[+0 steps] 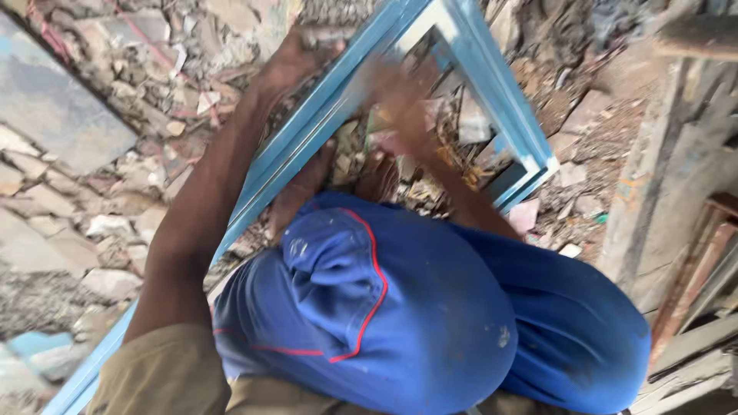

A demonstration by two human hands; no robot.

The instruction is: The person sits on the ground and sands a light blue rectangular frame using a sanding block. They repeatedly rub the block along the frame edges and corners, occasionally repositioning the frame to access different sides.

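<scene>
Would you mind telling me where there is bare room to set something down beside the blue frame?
The flat grey slab at upper left, bordered by rubble, is the one smooth bare patch. Inside the blue frame debris crowds the ground, and the left hand and blurred right hand sit at its rails. Stacked timber fills the right side.

Soft, even daylight fills the scene with no hard shadows or glare. The right hand (400,100) is smeared by motion blur, and the pale stone rubble (92,215) looks soft throughout.
</scene>
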